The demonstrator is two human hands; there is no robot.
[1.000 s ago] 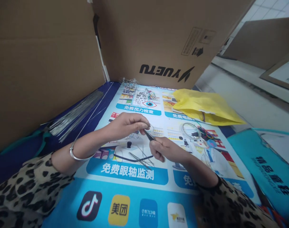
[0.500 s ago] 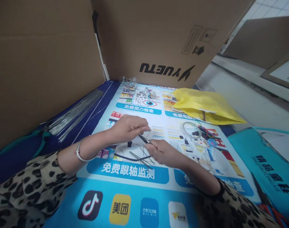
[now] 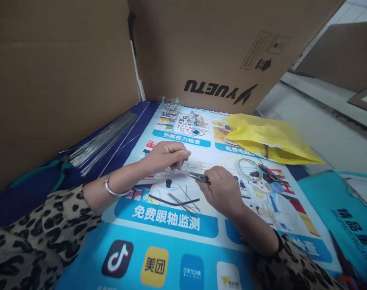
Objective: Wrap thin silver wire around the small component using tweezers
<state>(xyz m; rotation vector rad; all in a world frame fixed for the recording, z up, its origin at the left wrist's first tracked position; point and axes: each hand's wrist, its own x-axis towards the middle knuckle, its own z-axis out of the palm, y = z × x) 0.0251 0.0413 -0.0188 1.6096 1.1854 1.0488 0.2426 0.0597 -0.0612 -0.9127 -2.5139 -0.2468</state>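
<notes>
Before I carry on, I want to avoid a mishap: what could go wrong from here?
The tips of the pliers in the right hand point toward the left hand; a slip might nip its fingers.

The thin wire at the left fingertips could bend or prick.

Wire pieces lie below the hands on the printed sheet and might snag.

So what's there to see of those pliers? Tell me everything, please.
The pliers are a dark tool with slim, tapering jaws that look like metal and stand slightly open. The handles are mostly hidden within the grip of the right hand, so their shape can't be told. The tool points leftward toward the left hand, above the printed sheet. Whether its tips touch the thin wire there is too fine to tell.
</notes>
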